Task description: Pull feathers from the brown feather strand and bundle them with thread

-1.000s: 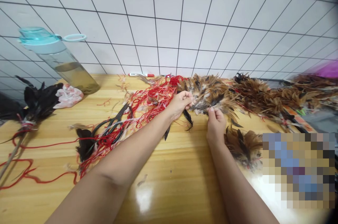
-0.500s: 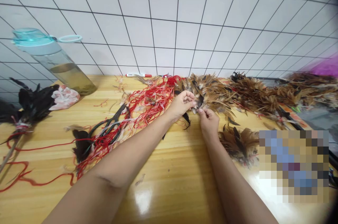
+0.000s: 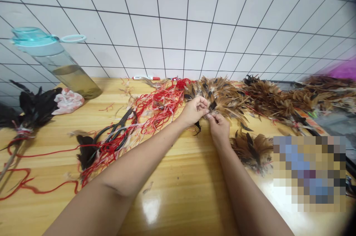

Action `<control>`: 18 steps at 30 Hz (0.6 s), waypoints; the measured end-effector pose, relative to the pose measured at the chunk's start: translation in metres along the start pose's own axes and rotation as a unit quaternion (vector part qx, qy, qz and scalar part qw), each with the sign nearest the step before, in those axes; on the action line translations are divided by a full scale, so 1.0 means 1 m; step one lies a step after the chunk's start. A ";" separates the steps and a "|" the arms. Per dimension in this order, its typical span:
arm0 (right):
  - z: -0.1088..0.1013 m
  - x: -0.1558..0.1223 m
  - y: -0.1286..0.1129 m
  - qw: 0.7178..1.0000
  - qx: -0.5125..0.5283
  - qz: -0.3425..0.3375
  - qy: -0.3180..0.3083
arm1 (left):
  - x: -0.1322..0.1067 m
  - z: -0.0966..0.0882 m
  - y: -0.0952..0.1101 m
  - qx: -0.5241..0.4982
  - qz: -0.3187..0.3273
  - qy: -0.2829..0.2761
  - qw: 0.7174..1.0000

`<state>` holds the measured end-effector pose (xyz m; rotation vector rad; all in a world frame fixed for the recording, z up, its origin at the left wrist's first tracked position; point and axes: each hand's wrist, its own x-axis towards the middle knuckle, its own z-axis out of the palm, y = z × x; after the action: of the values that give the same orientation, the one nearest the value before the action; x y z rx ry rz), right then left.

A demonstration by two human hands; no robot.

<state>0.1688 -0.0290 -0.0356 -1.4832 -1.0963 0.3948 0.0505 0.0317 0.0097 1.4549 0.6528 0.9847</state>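
Both my hands meet over the near edge of a pile of brown feathers [image 3: 225,95]. My left hand [image 3: 195,110] has its thumb and index finger pinched, the other fingers curled. Fingertips of my right hand [image 3: 219,124] close right beside it. A small dark feather [image 3: 213,105] stands up at the pinched fingertips, and its base is hidden between them. Left of my hands spreads a tangle of red string [image 3: 158,106] mixed with white strands. A black feather [image 3: 197,127] lies just under my left wrist.
Black-handled scissors [image 3: 119,132] lie among the string. A water bottle [image 3: 76,76] stands at the left near crumpled tissue [image 3: 69,101] and a bunch of black feathers [image 3: 36,108] on a stick. More brown feathers [image 3: 278,98] line the back right; a marker [image 3: 146,78] lies by the wall.
My right fingertips have shifted slightly left and up, against the left ones. The dark feather shows a little more plainly above them. Everything else lies as before.
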 end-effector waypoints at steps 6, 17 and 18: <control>0.000 0.000 -0.001 0.999 0.018 -0.022 -0.025 | 0.001 -0.001 -0.005 -0.041 -0.001 -0.009 0.999; -0.003 0.003 0.000 0.999 0.003 -0.032 -0.033 | -0.001 -0.005 -0.005 0.029 -0.067 -0.048 0.996; -0.003 0.003 0.000 0.999 -0.002 -0.032 -0.022 | -0.001 -0.004 -0.003 0.046 -0.065 -0.051 0.996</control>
<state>0.1724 -0.0284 -0.0344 -1.4448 -1.1769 0.3836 0.0472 0.0331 0.0062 1.5118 0.7170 0.7831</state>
